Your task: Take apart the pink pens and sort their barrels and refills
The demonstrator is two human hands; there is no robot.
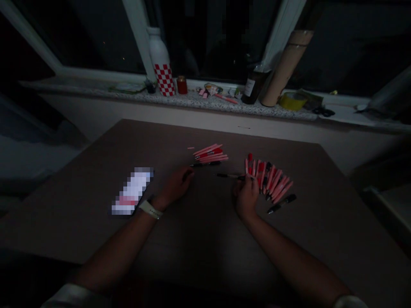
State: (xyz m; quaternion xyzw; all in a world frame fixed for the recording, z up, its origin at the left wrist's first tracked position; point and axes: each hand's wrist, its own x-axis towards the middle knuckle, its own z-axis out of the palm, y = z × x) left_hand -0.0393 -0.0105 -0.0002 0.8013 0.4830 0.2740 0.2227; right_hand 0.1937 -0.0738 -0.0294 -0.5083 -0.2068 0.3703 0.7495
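My right hand (248,196) is closed on a black pen (226,175), which points left over the table. Beyond that hand, pink, red and black pens (272,179) lie fanned out on the tabletop. One black pen (281,204) rests at the near end of the fan. My left hand (176,185) is on the table with its fingers curled in and nothing visible inside them. Just past its fingertips lies another black pen (208,164), beside a small bunch of pink and red pens (210,152). Dim light hides the finer finger detail.
A lit phone (133,191) lies left of my left hand. On the stone windowsill (199,101) stand a checkered white bottle (163,64), a small red jar (181,85), a dark bottle (250,87) and a tall beige cylinder (285,70). A yellow roll (292,102) is there too.
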